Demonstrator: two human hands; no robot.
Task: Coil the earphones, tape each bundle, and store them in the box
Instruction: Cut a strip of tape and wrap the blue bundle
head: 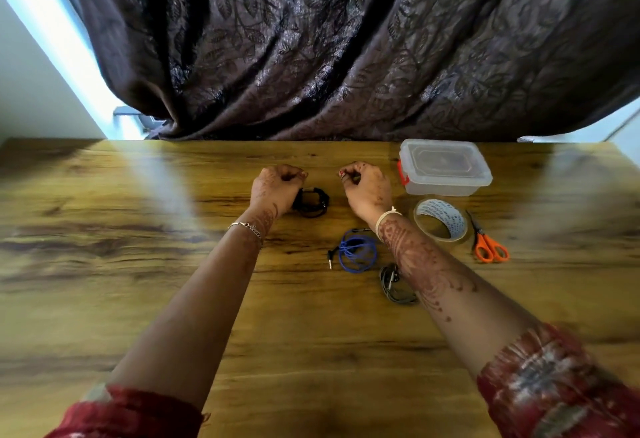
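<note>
As we look down from the head view, our left hand (277, 188) and right hand (367, 188) are side by side over the table (138, 264), apart from each other. Both are clenched with thumb against forefinger, and we see nothing in either fist. Black earphones (311, 202) lie coiled by the left hand's heel, partly hidden under it. Blue earphones (358, 253) lie coiled nearer to us, between the forearms, with the plug at their left. Grey earphones (393, 285) lie nearer still, partly under the right forearm. The box (446, 167), clear with its lid on and a red latch, stands near the far edge, right of the right hand. Tape (441, 219) lies just in front of it, with orange scissors (489, 245) just right of the tape. A dark curtain (346, 39) hangs behind.
</note>
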